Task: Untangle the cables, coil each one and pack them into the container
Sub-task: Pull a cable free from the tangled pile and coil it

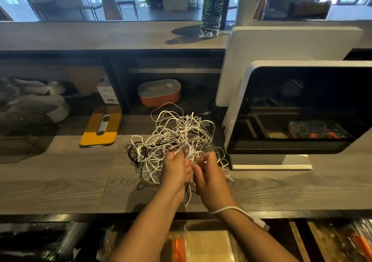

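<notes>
A tangled heap of white cables point(177, 133) with a few black ones point(133, 151) lies on the grey wooden counter point(60, 177). My left hand point(176, 169) grips a small loop of white cable at the near side of the heap. My right hand point(209, 175) pinches strands of the same bundle just beside it. One white cable point(239, 211) runs across my right wrist and hangs off the counter edge. An orange container with a grey lid point(160, 92) stands behind the heap under the raised shelf.
A white monitor point(298, 108) stands right of the heap. A yellow pad with a grey device point(100, 127) lies to the left. A water bottle point(210, 14) stands on the upper shelf. Bags and boxes fill the space below the counter's front edge.
</notes>
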Action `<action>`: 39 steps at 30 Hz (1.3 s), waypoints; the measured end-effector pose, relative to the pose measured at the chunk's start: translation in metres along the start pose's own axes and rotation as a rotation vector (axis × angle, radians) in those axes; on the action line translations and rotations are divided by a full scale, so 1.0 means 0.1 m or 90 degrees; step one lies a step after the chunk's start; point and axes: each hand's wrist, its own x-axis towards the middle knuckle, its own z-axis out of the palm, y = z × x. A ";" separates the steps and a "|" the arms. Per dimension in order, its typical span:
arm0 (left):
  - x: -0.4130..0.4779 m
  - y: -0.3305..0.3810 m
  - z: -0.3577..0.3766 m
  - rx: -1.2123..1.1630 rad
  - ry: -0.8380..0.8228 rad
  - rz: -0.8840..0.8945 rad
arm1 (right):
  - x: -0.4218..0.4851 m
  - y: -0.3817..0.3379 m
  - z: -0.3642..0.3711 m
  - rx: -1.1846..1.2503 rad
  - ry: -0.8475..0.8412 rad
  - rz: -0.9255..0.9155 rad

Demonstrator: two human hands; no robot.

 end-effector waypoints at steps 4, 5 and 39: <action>-0.01 0.01 -0.10 -0.064 -0.044 -0.051 | 0.00 0.00 -0.13 0.026 -0.005 0.014; -0.01 0.01 -0.11 -0.086 -0.054 -0.053 | 0.00 0.01 -0.15 0.028 -0.029 0.013; 0.32 -0.33 0.20 0.281 -0.021 0.080 | 0.14 -0.24 -0.48 -0.080 -0.174 -0.075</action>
